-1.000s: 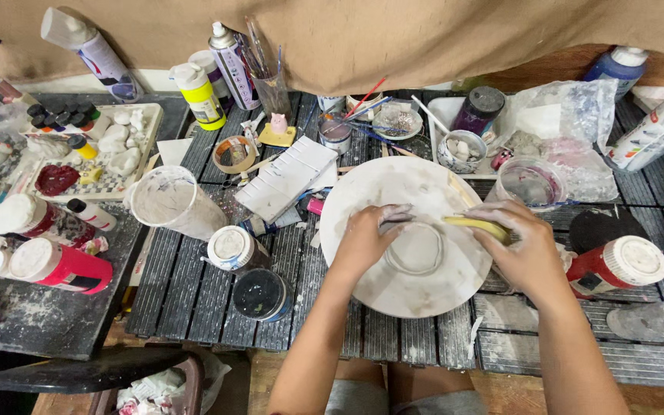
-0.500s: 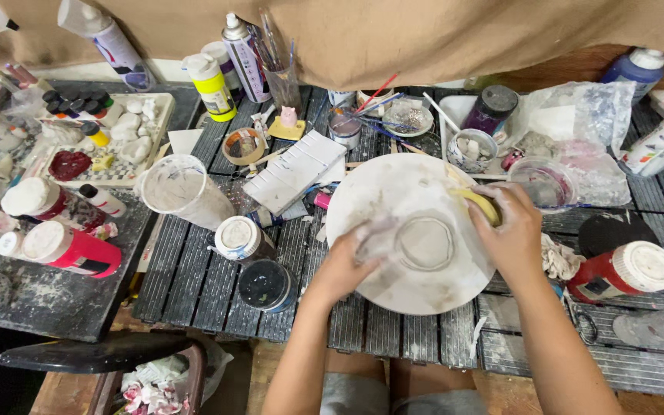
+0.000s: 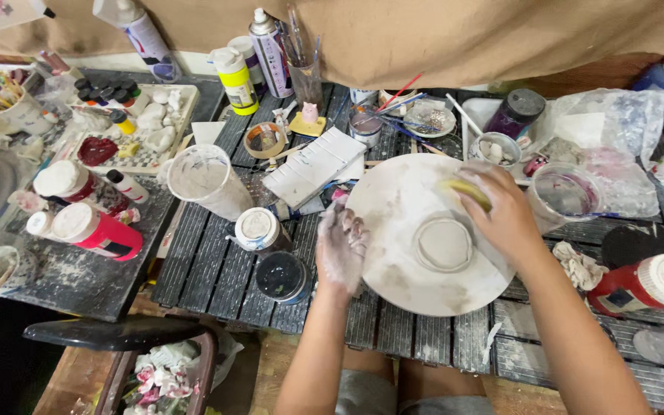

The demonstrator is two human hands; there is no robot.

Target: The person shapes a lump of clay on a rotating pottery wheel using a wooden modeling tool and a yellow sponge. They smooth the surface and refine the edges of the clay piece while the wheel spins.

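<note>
Yellow sponge point(image 3: 466, 192) lengthwise left-right

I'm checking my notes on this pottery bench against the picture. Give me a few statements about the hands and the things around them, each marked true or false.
1. The right hand presses a yellow sponge onto the round white plate. True.
2. The left hand holds a paintbrush. False: it rests on the plate's left edge, holding nothing.
3. The plate lies with its foot ring facing up. True.
4. The pink bottle stands upright. False: it lies on its side.
</note>
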